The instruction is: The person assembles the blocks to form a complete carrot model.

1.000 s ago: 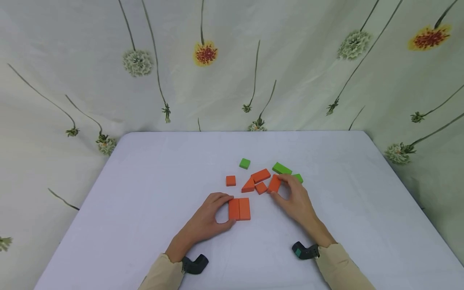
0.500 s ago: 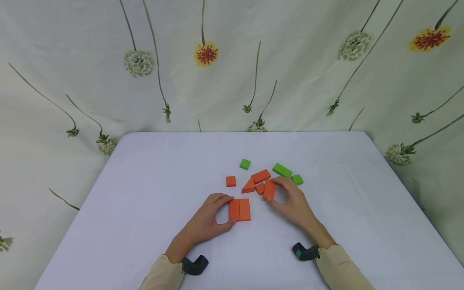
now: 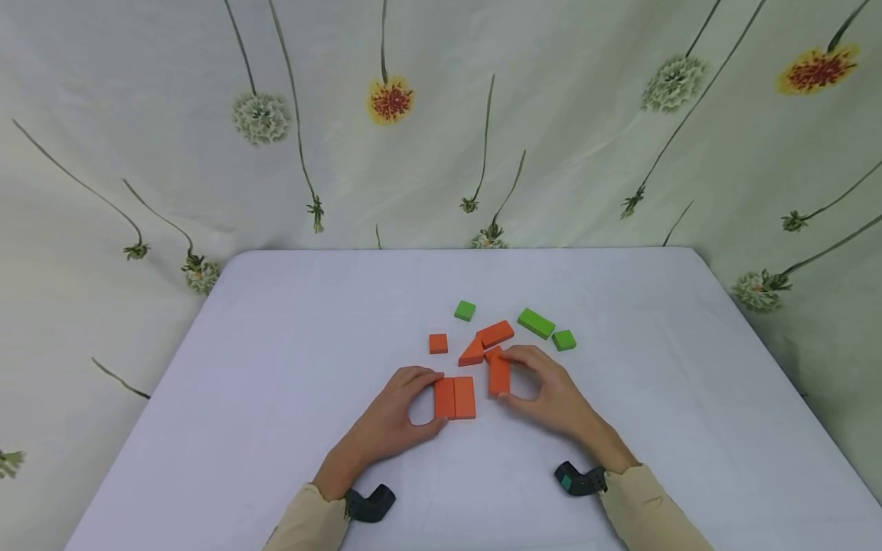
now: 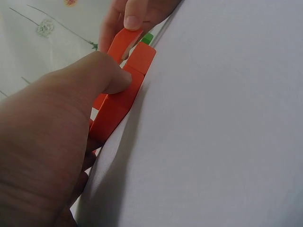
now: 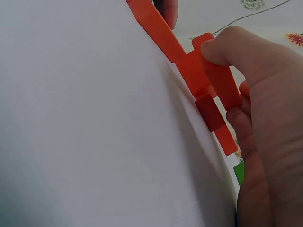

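Observation:
Two orange rectangular blocks (image 3: 465, 398) lie side by side on the white table. My left hand (image 3: 400, 413) pinches the left block (image 3: 444, 399) of this pair, thumb at its near end and fingers at its far end. Just right of the pair, my right hand (image 3: 550, 388) holds another orange rectangular block (image 3: 499, 376) by its two ends. In the right wrist view this held block (image 5: 221, 78) is tilted and raised off the table. It partly covers a small orange block (image 3: 492, 353) in the head view. An orange triangular block (image 3: 472, 353) lies behind.
Further back lie an orange block (image 3: 494, 334), a small orange square block (image 3: 438, 343) and a small green block (image 3: 465, 310). A long green block (image 3: 536, 323) and another small green block (image 3: 564, 340) are at the back right. A flowered cloth (image 3: 427, 153) hangs behind the table (image 3: 276, 344).
My right hand has carried its orange block left and toward me, from beside the green blocks to near the pair, turning it straighter. My left hand has stayed in place.

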Motion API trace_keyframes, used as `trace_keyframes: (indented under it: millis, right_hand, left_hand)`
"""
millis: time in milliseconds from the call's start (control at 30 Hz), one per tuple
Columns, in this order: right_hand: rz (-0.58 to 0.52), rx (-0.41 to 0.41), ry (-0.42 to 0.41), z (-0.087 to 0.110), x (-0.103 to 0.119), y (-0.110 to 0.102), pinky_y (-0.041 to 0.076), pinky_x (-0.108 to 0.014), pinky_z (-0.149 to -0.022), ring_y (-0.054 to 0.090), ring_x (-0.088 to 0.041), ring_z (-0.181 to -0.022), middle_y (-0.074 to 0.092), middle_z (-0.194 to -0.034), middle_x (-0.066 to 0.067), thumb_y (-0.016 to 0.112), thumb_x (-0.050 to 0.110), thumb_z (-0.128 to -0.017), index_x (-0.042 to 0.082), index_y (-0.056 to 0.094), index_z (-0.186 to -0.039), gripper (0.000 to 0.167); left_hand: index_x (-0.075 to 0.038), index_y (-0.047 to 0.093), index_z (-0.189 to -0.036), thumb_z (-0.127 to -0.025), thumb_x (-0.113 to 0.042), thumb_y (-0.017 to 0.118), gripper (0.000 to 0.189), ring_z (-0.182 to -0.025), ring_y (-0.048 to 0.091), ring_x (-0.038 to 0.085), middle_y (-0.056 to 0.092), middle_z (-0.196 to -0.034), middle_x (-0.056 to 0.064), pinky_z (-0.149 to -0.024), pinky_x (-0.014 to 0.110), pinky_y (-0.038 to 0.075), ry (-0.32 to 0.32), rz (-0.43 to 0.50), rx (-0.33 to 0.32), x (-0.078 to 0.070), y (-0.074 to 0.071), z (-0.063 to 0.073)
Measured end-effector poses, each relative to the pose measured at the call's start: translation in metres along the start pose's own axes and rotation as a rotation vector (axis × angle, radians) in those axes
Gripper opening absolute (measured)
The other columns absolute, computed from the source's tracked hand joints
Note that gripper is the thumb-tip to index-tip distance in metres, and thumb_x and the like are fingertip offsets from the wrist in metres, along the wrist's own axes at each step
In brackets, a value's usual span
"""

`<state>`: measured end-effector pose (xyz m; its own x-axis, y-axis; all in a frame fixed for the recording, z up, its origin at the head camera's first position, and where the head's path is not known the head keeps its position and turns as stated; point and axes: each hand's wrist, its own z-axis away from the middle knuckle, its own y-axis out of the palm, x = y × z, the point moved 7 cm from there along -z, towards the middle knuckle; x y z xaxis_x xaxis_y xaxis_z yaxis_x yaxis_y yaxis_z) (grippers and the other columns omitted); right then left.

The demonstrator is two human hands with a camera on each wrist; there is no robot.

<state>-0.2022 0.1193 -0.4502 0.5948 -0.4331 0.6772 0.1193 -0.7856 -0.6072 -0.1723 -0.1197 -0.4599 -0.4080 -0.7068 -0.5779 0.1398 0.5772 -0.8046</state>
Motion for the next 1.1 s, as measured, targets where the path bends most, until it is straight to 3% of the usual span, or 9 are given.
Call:
trace_keyframes:
  millis: [333,733,1100]
  right_hand:
    - [-0.018,0.126,0.020,0.003,0.003,0.012,0.053,-0.035,-0.108,0.059,-0.014,-0.127,0.062,-0.136,0.006,0.089,0.025,-0.082,0.019,0.064,-0.138,0.062]
    - [0.020,0.177,0.011,0.002,0.007,0.018,0.054,-0.039,-0.106,0.062,-0.015,-0.123,0.065,-0.132,0.006,0.092,0.025,-0.079,0.019,0.068,-0.133,0.060]
    - [0.036,0.204,0.024,0.002,0.010,0.020,0.055,-0.041,-0.105,0.063,-0.019,-0.124,0.067,-0.133,0.002,0.088,0.028,-0.083,0.017,0.066,-0.136,0.058]
  left_hand:
    - [-0.013,0.061,-0.141,-0.086,-0.029,0.084,0.061,-0.132,0.052,0.021,0.058,-0.139,0.003,-0.108,0.041,0.053,0.023,-0.012,-0.012,-0.001,-0.001,0.001]
    - [-0.014,0.060,-0.142,-0.087,-0.030,0.083,0.061,-0.134,0.051,0.020,0.058,-0.140,0.001,-0.110,0.042,0.052,0.023,-0.014,-0.012,0.001,0.000,0.000]
    - [-0.015,0.059,-0.143,-0.088,-0.034,0.083,0.063,-0.135,0.052,0.021,0.059,-0.141,0.002,-0.112,0.043,0.050,0.001,-0.019,-0.013,0.003,0.002,-0.001]
